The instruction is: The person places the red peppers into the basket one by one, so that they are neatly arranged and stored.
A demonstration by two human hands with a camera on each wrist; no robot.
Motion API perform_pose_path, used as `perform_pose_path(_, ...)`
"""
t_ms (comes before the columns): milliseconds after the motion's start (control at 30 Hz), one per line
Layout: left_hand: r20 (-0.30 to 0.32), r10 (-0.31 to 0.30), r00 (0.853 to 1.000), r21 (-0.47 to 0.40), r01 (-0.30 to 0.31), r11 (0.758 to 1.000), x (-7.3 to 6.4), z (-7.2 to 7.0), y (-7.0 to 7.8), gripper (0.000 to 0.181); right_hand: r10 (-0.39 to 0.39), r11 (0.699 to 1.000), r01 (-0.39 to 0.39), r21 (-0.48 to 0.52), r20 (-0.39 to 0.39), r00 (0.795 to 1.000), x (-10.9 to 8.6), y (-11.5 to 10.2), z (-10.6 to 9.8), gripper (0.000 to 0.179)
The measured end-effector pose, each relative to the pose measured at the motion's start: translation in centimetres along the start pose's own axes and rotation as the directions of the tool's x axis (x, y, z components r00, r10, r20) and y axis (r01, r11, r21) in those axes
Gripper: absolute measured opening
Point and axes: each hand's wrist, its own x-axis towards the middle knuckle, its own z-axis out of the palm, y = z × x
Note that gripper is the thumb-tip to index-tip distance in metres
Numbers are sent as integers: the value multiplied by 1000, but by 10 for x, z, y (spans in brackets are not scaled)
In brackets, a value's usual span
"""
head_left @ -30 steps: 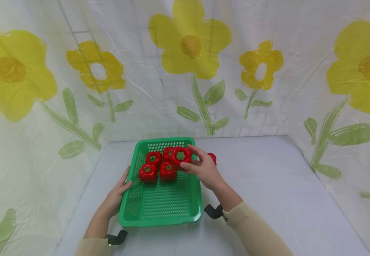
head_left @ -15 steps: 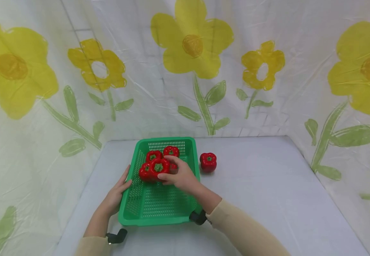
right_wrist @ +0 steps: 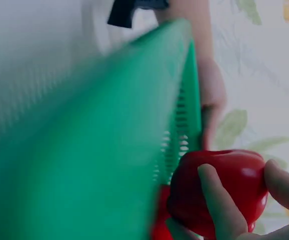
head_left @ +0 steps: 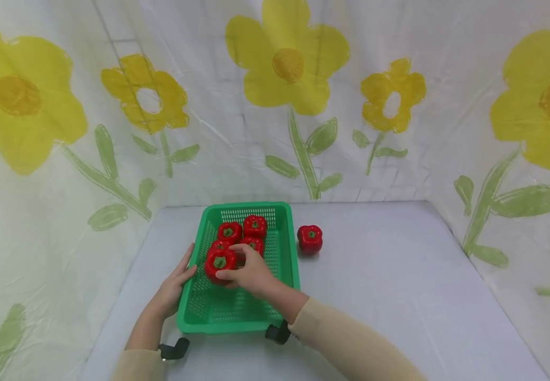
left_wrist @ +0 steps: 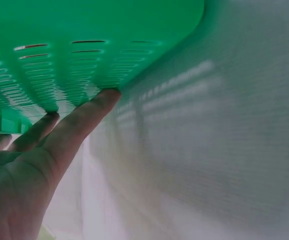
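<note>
My right hand [head_left: 253, 274] grips a red bell pepper [head_left: 219, 262] with a green stem over the left part of the green basket [head_left: 238, 327]. In the right wrist view, fingers and thumb lie on opposite sides of the glossy pepper [right_wrist: 229, 180]. Inside the basket sit several more red bell peppers, among them one at the back [head_left: 255, 226] and one at the back left [head_left: 229, 232]; the held one partly covers another. My left hand [head_left: 169, 293] rests against the basket's left side, and its straight fingers touch the slotted wall [left_wrist: 84, 65] in the left wrist view.
One red bell pepper [head_left: 310, 239] stands on the white table [head_left: 389, 296], right of the basket. A white curtain [head_left: 237, 153] with painted yellow flowers hangs behind and at both sides. Each wrist carries a black camera mount, the left one [head_left: 175, 350] near the basket's front corner.
My right hand has carried the held bell pepper left and toward the front across the basket, uncovering the pepper on the table at the right. The left hand has stayed at the basket's side.
</note>
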Motion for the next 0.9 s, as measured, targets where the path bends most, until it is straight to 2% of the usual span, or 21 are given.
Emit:
perform_pose_path(100,4,6,1000,-6,-5,1000,0,0,1,60,20,1000,-20,-23,-12,1000,0,7,6,62)
perform_pose_path(233,17,11,1000,-16,-11,1000,0,0,1,60,43,994,-44,-103,-15,999,3,21,12,61)
perform_pose_path(400,22,13,1000,-6,-13,1000,1,0,2,59,14,975,-17,-220,-16,1000,9,33,18,62)
perform_pose_path(500,23,18,1000,-2,-18,1000,1,0,2,59,19,972,-23,-235,-20,1000,12,34,20,61)
perform_pose_path(767,46,27,999,-16,-27,1000,2,-1,0,61,89,961,-88,-263,-8,996,14,34,22,59)
perform_pose_path(900,48,38,998,-6,-38,999,2,-1,-2,61,94,951,-89,-295,2,996,15,34,22,60)
